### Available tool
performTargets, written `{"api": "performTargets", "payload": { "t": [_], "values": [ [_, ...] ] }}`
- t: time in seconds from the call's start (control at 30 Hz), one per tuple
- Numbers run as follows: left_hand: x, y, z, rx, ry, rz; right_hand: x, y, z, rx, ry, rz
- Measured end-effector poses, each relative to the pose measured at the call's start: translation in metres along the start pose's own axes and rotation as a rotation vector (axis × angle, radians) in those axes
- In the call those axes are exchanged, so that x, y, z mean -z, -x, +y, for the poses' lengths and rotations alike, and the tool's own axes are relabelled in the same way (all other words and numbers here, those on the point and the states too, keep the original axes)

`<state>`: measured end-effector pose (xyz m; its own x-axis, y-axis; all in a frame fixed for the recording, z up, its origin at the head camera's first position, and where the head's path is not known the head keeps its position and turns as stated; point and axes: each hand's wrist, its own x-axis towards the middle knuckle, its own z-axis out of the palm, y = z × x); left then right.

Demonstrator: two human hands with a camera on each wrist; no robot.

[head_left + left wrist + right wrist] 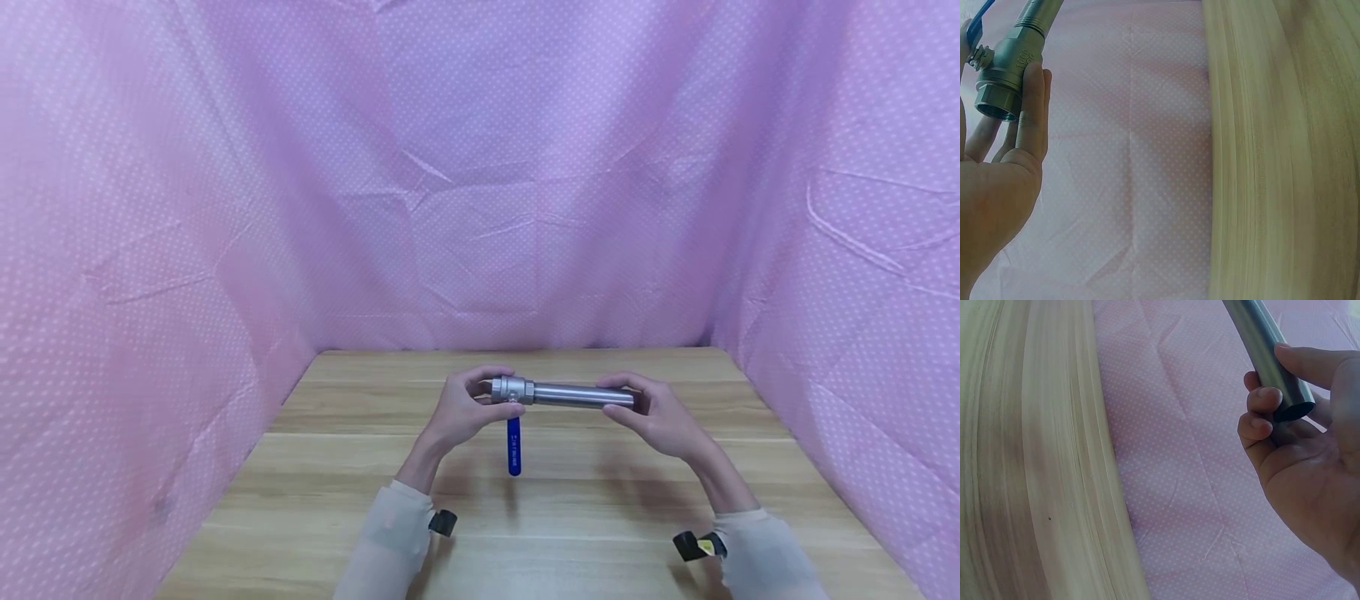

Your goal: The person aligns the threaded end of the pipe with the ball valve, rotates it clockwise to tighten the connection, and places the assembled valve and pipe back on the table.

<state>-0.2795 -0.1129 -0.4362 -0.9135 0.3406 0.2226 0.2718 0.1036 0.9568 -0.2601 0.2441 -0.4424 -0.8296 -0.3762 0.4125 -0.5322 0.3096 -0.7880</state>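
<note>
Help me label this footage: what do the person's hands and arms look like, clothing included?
The left hand and right hand are gloveless. Off-white sleeves end short of the wrists. A small black device sits by each cuff; the right one shows a yellow patch.

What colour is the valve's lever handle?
The lever handle is blue, with pale lettering; best seen in the head view.

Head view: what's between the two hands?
The valve, held by the left hand, and the metal pipe running from it to the right hand; head view shows this.
</note>
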Motion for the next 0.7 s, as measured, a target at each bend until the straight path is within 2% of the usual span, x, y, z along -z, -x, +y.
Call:
{"api": "performTargets", "payload": {
  "t": [0.7],
  "values": [
    [0.0033, -0.004, -0.0051, 0.007, -0.007, -0.014, 0.0027, -0.0003, 0.0009, -0.013, 0.035, -0.012]
  ]
}}
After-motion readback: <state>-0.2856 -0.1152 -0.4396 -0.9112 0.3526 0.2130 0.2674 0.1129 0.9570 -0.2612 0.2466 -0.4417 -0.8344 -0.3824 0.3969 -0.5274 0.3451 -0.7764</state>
